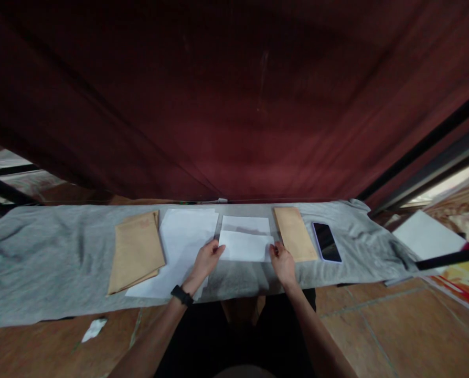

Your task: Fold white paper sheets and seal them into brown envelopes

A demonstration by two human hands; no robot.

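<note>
A white sheet of paper (245, 247), partly folded over, lies in front of me on the grey cloth. My left hand (209, 255) pinches its left edge between thumb and fingers. At the opposite edge, my right hand (281, 261) grips the same sheet. The sheet's far part stays flat, with a shadow under the raised flap. Left of it is a stack of white paper (187, 236), overlapped by several brown envelopes (138, 247). Just beyond my right hand lies a single brown envelope (295, 231).
A phone (327, 241) with a dark screen lies right of the single envelope. The grey cloth (61, 257) covers a narrow bench. A dark red curtain (234, 131) hangs behind it. A crumpled white scrap (94, 329) is on the tiled floor; a white board (429, 236) stands at right.
</note>
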